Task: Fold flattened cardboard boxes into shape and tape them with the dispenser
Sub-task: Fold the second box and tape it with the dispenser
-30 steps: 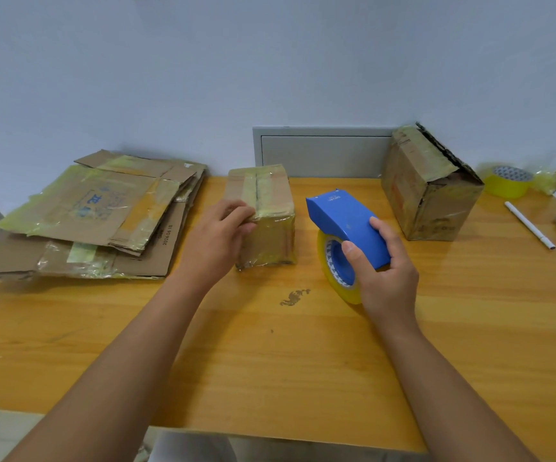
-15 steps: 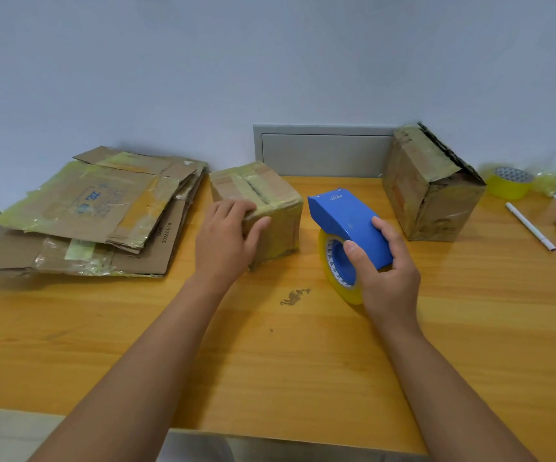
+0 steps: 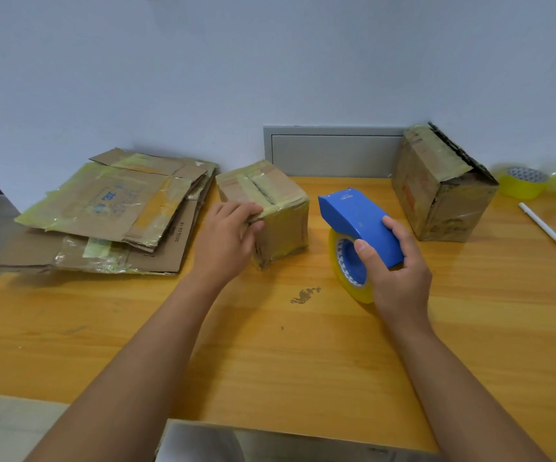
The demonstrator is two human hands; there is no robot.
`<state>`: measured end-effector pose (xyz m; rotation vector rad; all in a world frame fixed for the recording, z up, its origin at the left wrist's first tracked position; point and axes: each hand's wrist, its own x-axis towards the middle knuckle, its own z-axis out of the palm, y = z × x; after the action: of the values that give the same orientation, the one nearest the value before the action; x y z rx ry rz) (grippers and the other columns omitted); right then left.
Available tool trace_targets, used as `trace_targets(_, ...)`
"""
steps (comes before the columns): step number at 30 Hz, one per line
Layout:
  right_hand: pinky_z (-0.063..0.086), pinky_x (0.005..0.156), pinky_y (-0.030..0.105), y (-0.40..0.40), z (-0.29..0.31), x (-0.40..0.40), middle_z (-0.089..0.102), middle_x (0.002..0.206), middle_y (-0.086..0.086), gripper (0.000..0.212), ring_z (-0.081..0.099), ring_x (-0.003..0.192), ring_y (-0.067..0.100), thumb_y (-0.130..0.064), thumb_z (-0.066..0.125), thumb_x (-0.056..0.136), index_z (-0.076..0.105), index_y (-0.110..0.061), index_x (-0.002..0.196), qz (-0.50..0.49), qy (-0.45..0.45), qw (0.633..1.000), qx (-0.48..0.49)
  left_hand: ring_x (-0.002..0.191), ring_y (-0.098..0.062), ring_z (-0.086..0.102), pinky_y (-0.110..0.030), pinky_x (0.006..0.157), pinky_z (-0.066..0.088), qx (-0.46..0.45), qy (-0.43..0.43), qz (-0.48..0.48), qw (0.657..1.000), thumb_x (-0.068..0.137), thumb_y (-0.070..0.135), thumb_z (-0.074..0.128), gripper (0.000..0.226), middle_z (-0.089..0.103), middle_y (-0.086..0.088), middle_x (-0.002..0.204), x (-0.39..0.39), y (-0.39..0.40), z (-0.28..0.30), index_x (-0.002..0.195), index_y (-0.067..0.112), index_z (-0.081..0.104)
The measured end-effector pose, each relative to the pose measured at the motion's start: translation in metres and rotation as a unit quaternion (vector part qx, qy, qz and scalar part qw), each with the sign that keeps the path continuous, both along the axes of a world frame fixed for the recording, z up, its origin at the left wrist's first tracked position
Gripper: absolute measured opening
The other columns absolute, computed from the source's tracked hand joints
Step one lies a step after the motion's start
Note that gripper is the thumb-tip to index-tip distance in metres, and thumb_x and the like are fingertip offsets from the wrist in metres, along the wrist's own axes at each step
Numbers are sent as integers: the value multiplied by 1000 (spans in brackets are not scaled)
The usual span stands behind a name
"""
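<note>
Small taped box (image 3: pixel 271 208) under left hand (image 3: pixel 226 241); dispenser (image 3: pixel 358 225) in right hand (image 3: pixel 400 275)

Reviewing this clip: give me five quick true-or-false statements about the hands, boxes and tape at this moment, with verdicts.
1. The right hand grips the blue dispenser. True.
2. The left hand lies flat on the table, clear of any box. False: its fingers hold the near top edge of the small box.
3. The small box has tape along its top seam. True.
4. The flattened boxes are stacked right of the dispenser. False: they lie at the table's left side.
5. The big box is held by a hand. False: it stands untouched at the back right, by the yellow tape roll.
</note>
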<state>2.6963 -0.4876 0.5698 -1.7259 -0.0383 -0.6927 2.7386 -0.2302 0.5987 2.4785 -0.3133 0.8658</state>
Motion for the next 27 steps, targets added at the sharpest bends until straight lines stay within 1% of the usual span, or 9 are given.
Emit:
trace_targets(2, 44, 84, 10, 0, 0, 0, 54, 121, -28, 57, 53, 109, -8, -49, 69, 80, 58, -29, 133, 0, 0, 1000, 2, 110, -20, 50, -26, 85, 38, -5, -16, 16, 1000, 94, 21, 66, 24, 67, 0, 116, 1, -10, -1, 117, 16, 69)
trace_targets(5, 44, 85, 13, 0, 0, -1, 56, 124, -18, 58, 53, 110, -7, -49, 68, 80, 58, -28, 133, -2, 0, 1000, 0, 108, -21, 53, -25, 80, 39, 5, -26, 35, 999, 94, 22, 65, 24, 68, -1, 112, 3, -23, -1, 117, 15, 67)
trace_targets(8, 45, 85, 13, -1, 0, -1, 56, 124, -18, 58, 53, 111, -4, -49, 69, 80, 58, -28, 133, -1, 5, 1000, 2, 109, -22, 55, -26, 81, 41, -6, -21, 44, 999, 94, 25, 66, 26, 68, -2, 112, 2, -27, -3, 117, 13, 65)
trace_targets(12, 42, 82, 6, -1, 0, -1, 57, 123, -18, 57, 53, 109, -9, -48, 70, 80, 59, -29, 132, -5, 3, 1000, 2, 122, -20, 51, -32, 95, 43, 1, 9, -9, 1000, 97, 28, 62, 30, 64, 1, 128, -2, -13, -2, 125, 17, 63)
trace_targets(15, 45, 85, 12, 0, 0, 0, 55, 122, -22, 57, 53, 109, -8, -48, 70, 80, 59, -30, 132, -6, 5, 1000, 1, 131, -18, 43, -36, 105, 37, 25, 54, -57, 997, 99, 29, 60, 39, 54, 8, 141, -1, 5, 3, 137, 21, 58)
trace_targets(17, 47, 86, 16, 0, 0, 0, 55, 122, -23, 56, 53, 110, -7, -48, 70, 80, 58, -31, 132, -7, 5, 1000, 1, 132, -15, 39, -36, 107, 36, 34, 77, -92, 992, 98, 28, 59, 43, 48, 17, 142, 1, 16, 6, 141, 25, 54)
trace_targets(20, 46, 86, 16, 0, 0, 0, 54, 121, -27, 56, 53, 110, -7, -48, 70, 80, 58, -31, 132, -7, 3, 1000, 2, 132, -8, 35, -32, 109, 31, 37, 106, -119, 987, 99, 25, 58, 44, 43, 24, 142, 5, 27, 10, 142, 31, 52)
trace_targets(22, 45, 86, 13, 1, 1, -1, 53, 121, -28, 56, 52, 110, -8, -48, 70, 80, 58, -31, 132, -6, 3, 1000, 1, 126, -5, 36, -29, 105, 30, 31, 99, -114, 988, 99, 21, 59, 42, 45, 25, 139, 7, 27, 11, 139, 32, 55)
trace_targets(27, 43, 83, 6, 0, 1, -2, 55, 125, -17, 57, 52, 109, -10, -48, 69, 80, 58, -30, 133, -3, 4, 1000, 1, 116, -6, 40, -28, 96, 34, 19, 81, -98, 992, 97, 18, 61, 39, 51, 25, 132, 8, 21, 12, 134, 31, 61)
